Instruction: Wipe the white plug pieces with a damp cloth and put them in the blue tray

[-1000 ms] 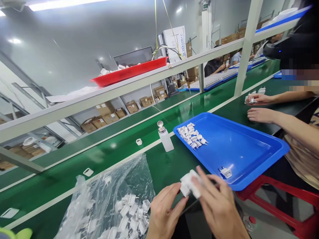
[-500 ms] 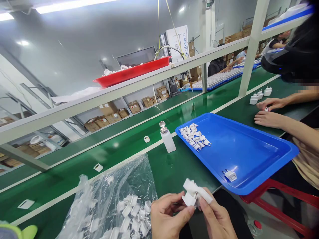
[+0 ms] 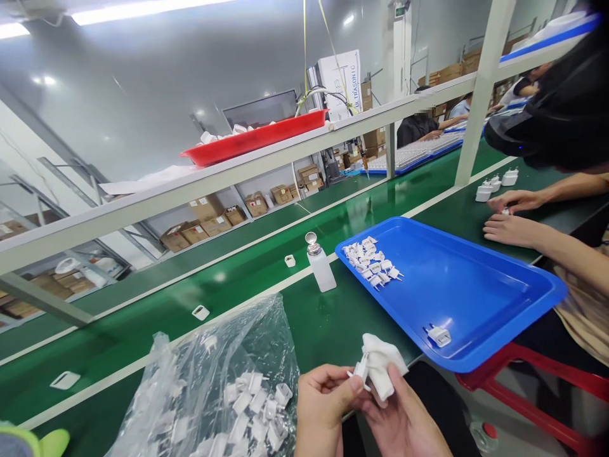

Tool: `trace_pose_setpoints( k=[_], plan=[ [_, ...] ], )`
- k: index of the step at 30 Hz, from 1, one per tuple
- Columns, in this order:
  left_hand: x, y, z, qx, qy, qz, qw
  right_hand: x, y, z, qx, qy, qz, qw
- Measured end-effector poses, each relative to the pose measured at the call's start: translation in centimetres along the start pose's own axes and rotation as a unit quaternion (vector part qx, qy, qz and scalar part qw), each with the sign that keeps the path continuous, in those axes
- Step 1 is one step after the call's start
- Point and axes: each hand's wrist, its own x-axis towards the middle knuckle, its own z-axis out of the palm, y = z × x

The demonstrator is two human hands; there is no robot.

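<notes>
Between the thumb and fingers of my left hand point(image 3: 328, 403) is a white plug adapter point(image 3: 362, 369), its prongs pointing left. My right hand point(image 3: 404, 412) grips a folded white cloth point(image 3: 383, 358), which presses against the plug's right side and hides part of it. To the left of my hands lies a clear plastic bag point(image 3: 209, 346) with many white plug pieces point(image 3: 257, 400) in it. A blue tray point(image 3: 457, 273) on the right holds a cluster of white plug adapters point(image 3: 371, 261) at its far left corner and a single adapter point(image 3: 438, 335) near its front edge.
A white pump bottle point(image 3: 322, 270) stands left of the tray. Several white casings point(image 3: 200, 312) lie on the green belt behind. A shelf rail with a red tray point(image 3: 257, 136) crosses above. At right, a co-worker's hands point(image 3: 511, 219) handle a small white piece near several plugs.
The cloth has turned and now folds over the plug's right side; the plug has rotated in my left fingers. The casings on the belt have moved right.
</notes>
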Motion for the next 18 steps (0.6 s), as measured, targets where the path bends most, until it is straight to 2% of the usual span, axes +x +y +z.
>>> trace_pose_setpoints(
  k=[2, 3, 5, 7, 9, 11, 13, 15, 17, 18],
  plan=[
    [-0.1, 0.3, 0.1, -0.021, 0.0, -0.026, 0.999, -0.1, -0.2, -0.1, -0.097, -0.018, -0.086, 0.991],
    [-0.2, 0.4, 0.1, -0.025, -0.002, -0.03, 0.999, -0.2, -0.5, -0.1, -0.168, -0.037, -0.147, 0.974],
    [-0.3, 0.6, 0.0, -0.018, -0.013, -0.021, 1.0, -0.3, -1.3, -0.3, -0.308, -0.08, -0.268, 0.909],
    [-0.3, 0.8, -0.2, -0.009, -0.027, -0.007, 1.0, 0.0, -2.2, -0.7, -0.406, -0.109, -0.358, 0.834],
    [-0.2, 0.8, -0.4, -0.016, -0.036, -0.023, 0.999, 0.4, -2.8, -1.2, -0.474, -0.073, -0.422, 0.769],
    [-0.1, 0.7, -0.7, -0.04, -0.035, -0.071, 0.996, 0.7, -3.0, -1.6, -0.506, -0.019, -0.458, 0.731],
    [0.2, 0.4, -1.0, -0.063, -0.038, -0.121, 0.99, 0.8, -3.1, -1.7, -0.504, -0.032, -0.46, 0.73],
    [0.4, 0.0, -1.2, -0.078, -0.049, -0.146, 0.985, 0.5, -3.2, -1.3, -0.491, -0.097, -0.433, 0.75],
    [0.7, -0.4, -1.4, -0.094, -0.053, -0.147, 0.983, 0.2, -3.4, -0.7, -0.47, -0.133, -0.396, 0.778],
    [0.9, -0.6, -1.5, -0.102, -0.046, -0.144, 0.983, 0.0, -3.4, -0.4, -0.452, -0.13, -0.364, 0.804]
  ],
)
